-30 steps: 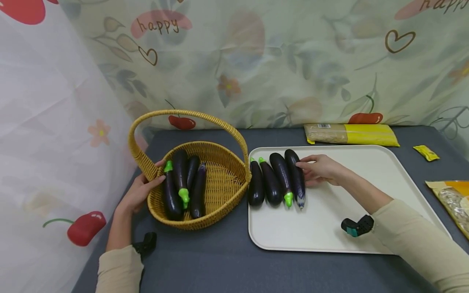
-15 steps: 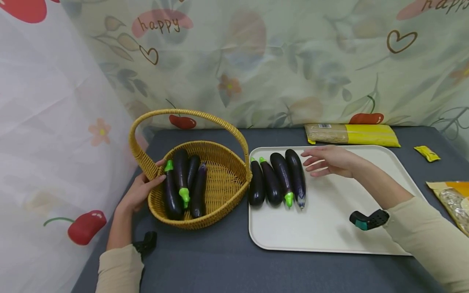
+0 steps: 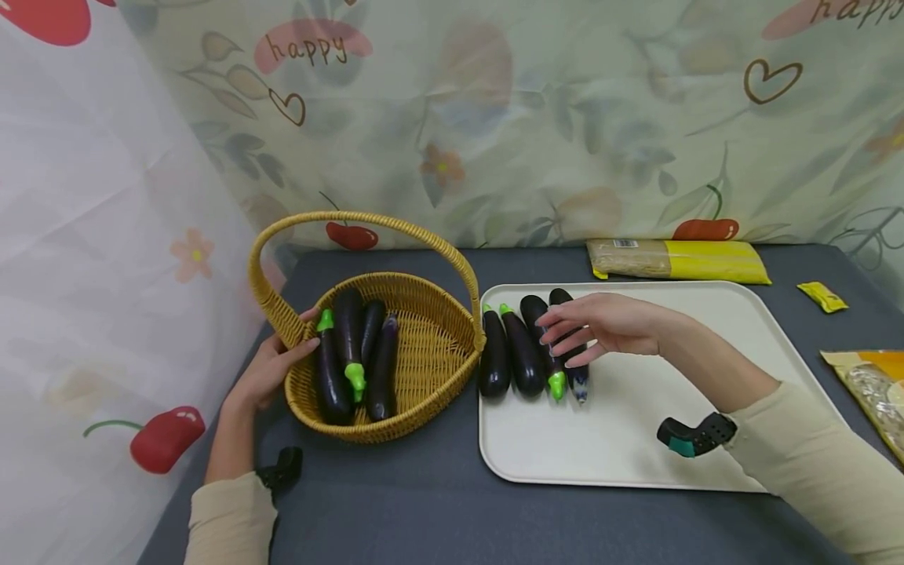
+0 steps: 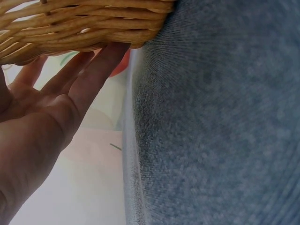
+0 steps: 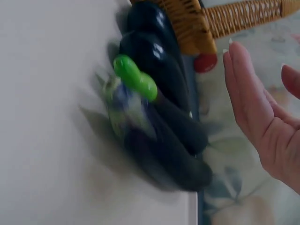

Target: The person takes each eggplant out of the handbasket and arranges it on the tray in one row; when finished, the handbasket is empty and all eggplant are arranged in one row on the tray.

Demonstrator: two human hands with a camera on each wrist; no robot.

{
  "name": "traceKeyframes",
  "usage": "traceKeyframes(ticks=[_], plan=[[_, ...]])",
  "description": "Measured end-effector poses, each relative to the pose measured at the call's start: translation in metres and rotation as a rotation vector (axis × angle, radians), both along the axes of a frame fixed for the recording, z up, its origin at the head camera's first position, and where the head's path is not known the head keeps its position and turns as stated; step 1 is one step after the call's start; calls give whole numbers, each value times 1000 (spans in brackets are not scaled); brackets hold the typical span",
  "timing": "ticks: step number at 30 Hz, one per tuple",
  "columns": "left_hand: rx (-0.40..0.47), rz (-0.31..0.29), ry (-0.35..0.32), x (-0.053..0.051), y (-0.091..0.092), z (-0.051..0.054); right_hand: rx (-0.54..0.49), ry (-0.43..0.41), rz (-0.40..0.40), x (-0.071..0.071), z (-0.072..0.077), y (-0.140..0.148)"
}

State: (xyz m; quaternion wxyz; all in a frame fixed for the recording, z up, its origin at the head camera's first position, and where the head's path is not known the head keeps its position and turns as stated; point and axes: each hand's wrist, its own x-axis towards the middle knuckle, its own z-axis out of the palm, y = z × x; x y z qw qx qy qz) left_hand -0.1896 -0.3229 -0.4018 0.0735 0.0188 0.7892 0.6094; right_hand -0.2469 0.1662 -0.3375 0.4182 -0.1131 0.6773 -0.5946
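Observation:
My left hand (image 3: 267, 370) grips the left side of a wicker basket (image 3: 431, 392), thumb at the rim. In the left wrist view its fingers (image 4: 96, 75) reach up against the basket wall (image 4: 89, 28). Several dark eggplants (image 3: 384, 369) lie in the basket's left part. Several more stand side by side at the left end of a white tray (image 3: 636, 439). Over the rightmost eggplant (image 3: 580, 384) hovers my right hand (image 3: 614, 323), fingers spread and holding nothing. The right wrist view shows this hand (image 5: 262, 112) apart from the green-stemmed eggplant (image 5: 180, 124) and its neighbours.
Behind the tray lies a long yellow and clear packet (image 3: 678, 260). A small yellow sachet (image 3: 822, 296) and another packet (image 3: 872, 392) are at the right. The basket's tall handle (image 3: 367, 218) arches over it. A patterned cloth (image 3: 494, 118) hangs behind the grey table.
My right hand was at the rightmost eggplant, drew off to the right, then came back left above the eggplants. The left hand and basket have stayed in place.

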Motion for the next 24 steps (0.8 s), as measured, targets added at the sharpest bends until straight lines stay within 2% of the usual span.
traceKeyframes(ticks=[9, 16, 24], plan=[[-11, 6, 4, 0, 0, 1, -86, -58, 140, 16, 5, -44], [-12, 8, 7, 1, 0, 1, -158, -97, 177, 29, 10, -79], [-8, 2, 25, 1, 0, 1, -201, -90, 195, 38, 7, -118]])
